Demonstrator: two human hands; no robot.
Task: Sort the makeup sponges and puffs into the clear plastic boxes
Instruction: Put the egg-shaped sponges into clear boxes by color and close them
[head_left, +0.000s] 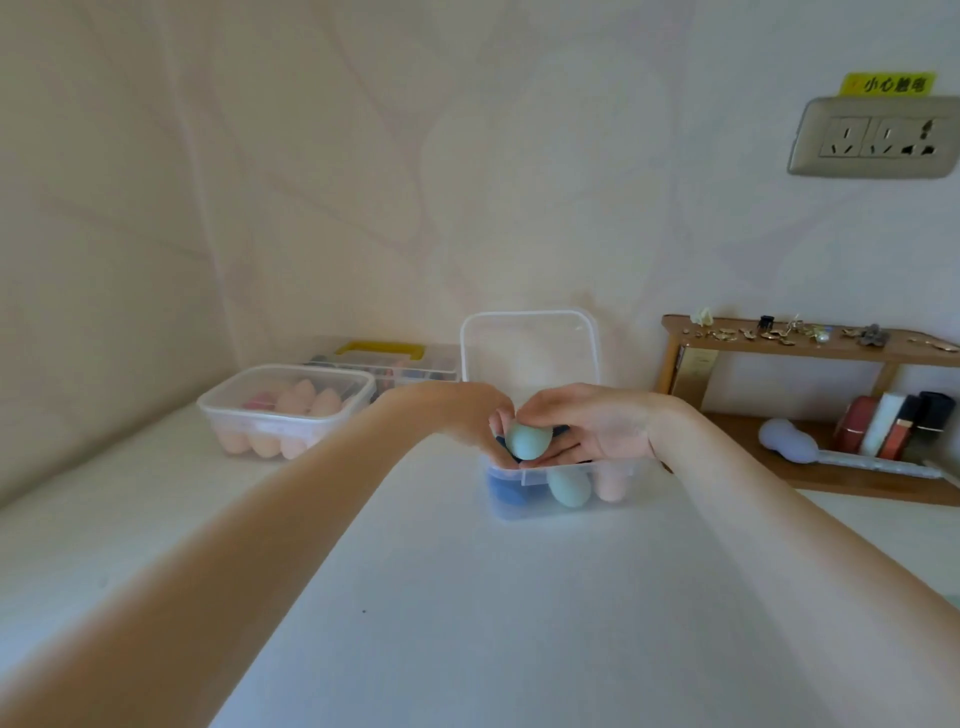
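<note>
Held item: pale green sponge (527, 440), egg-shaped, suspended just above the near rim of the open box (576, 475)
Left hand (457, 415): fingers curled in from the left, tips pinching the sponge's left side
Right hand (587, 428): palm turned up, fingers cupped under and round the sponge's right side
Open box contents: second green sponge (569, 487), peach sponge (613, 483), dark blue piece (506, 491) at the left; lid (530, 345) stands upright behind
Far-left box (285, 410): holds peach and pink sponges (306, 400), well apart from the hands
Handling estimate: sponge likely very light, soft, springy; squeezes under pressure, not fragile, surface probably grippy, not slick
Grip advice: take round the wide belly with light finger pressure; the narrow tip would likely slip out
Risk: a sponge dropped on its fellows may bounce out
Surroundings: wooden shelf (810, 348) at right, white table (467, 597)
</note>
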